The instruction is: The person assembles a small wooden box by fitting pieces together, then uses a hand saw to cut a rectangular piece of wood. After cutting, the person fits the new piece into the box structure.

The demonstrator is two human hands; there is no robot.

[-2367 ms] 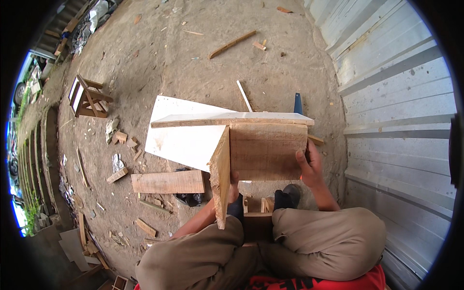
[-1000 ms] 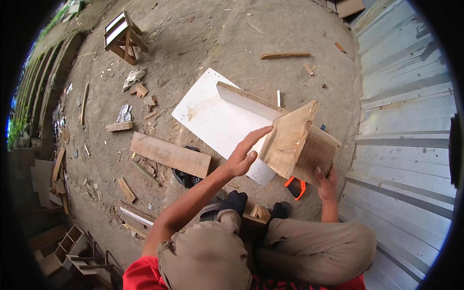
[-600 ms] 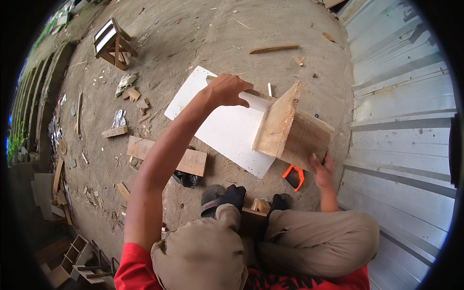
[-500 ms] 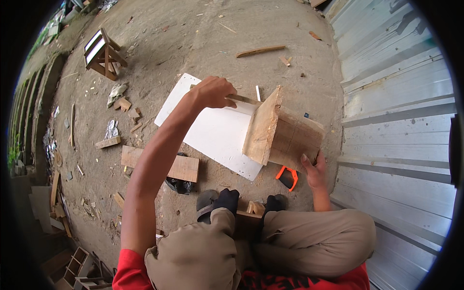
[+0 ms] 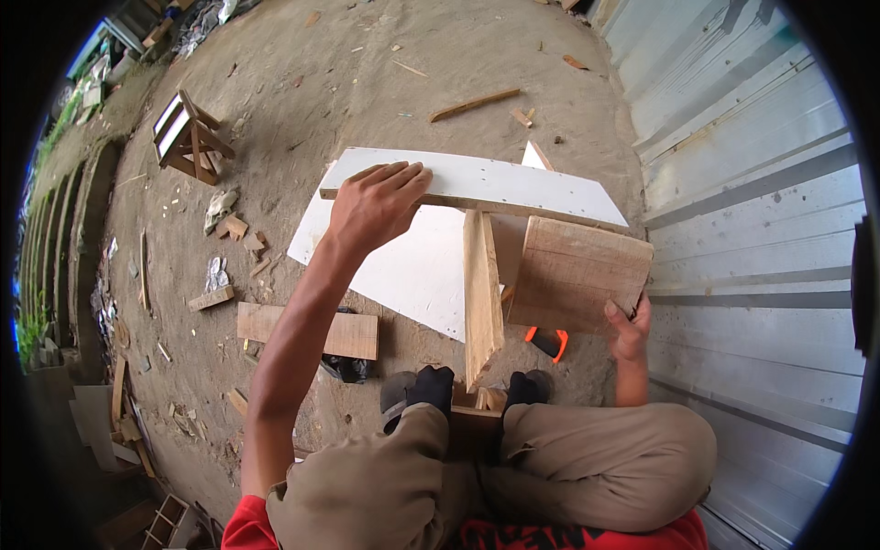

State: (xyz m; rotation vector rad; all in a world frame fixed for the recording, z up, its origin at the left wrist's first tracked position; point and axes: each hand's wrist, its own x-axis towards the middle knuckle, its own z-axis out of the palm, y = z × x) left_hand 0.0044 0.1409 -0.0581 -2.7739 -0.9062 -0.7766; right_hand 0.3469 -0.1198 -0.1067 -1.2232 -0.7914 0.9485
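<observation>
A long white board (image 5: 495, 183) with a bare wooden edge lies tilted across the middle of the view. My left hand (image 5: 376, 203) grips its left end, fingers over the white face. From beneath it a rough brown plank (image 5: 481, 293) juts toward me on edge, apparently joined to it. My right hand (image 5: 628, 330) is closed on the lower right corner of a squarish brown board (image 5: 582, 275), thumb on its face. That board's upper edge meets the white one near its right end. Below them a larger white panel (image 5: 403, 266) lies on the ground, partly covered.
An orange-and-black tool (image 5: 548, 344) lies beyond my right foot. Left of my feet, a wooden plank (image 5: 353, 335) rests over a black bag (image 5: 346, 368). A small stool (image 5: 188, 137) stands far left; a corrugated metal wall (image 5: 752, 229) rises at right. Wood scraps litter the ground.
The boards in my hands have been turned, so the long board's white face now shows. The rough plank swung toward me, and the squarish board moved right with my right hand.
</observation>
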